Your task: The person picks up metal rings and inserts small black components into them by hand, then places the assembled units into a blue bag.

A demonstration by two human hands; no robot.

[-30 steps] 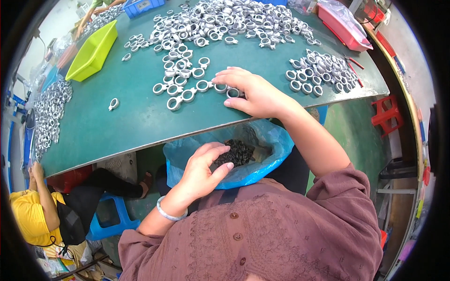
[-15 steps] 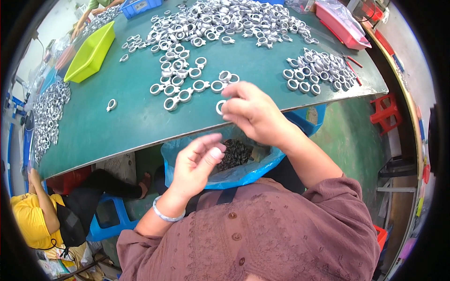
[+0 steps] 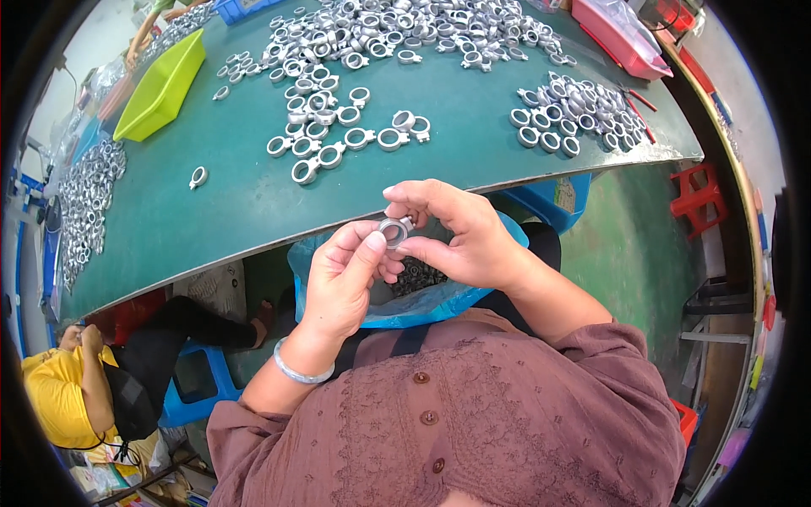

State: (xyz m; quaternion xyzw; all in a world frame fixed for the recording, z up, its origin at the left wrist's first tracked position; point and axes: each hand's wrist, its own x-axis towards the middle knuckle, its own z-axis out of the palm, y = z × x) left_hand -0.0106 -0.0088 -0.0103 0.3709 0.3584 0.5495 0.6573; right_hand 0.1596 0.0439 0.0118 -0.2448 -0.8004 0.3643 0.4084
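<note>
A small grey metal ring clamp (image 3: 405,228) with a side lug is held in front of the table edge. My left hand (image 3: 338,283) pinches it between thumb and fingers. My right hand (image 3: 473,232) meets it from the other side, thumb at its lower rim and fingers by the lug; the index finger stretches above it. Under both hands an opened blue plastic bag (image 3: 439,306) contains many small dark pieces (image 3: 417,277). Beyond my hands, a loose group of similar ring clamps (image 3: 330,155) lies on the green table (image 3: 245,203).
A large heap of ring clamps (image 3: 405,34) covers the far table; a smaller pile (image 3: 583,118) lies right, beside red-handled pliers (image 3: 642,101). A lime tray (image 3: 160,89) stands left, a pink tray (image 3: 621,42) far right. A person in yellow (image 3: 68,397) sits at left.
My right hand has drawn a ring clamp off the table, back toward me. My left hand has risen slightly and closed on it. Both hands now meet over the bag.
</note>
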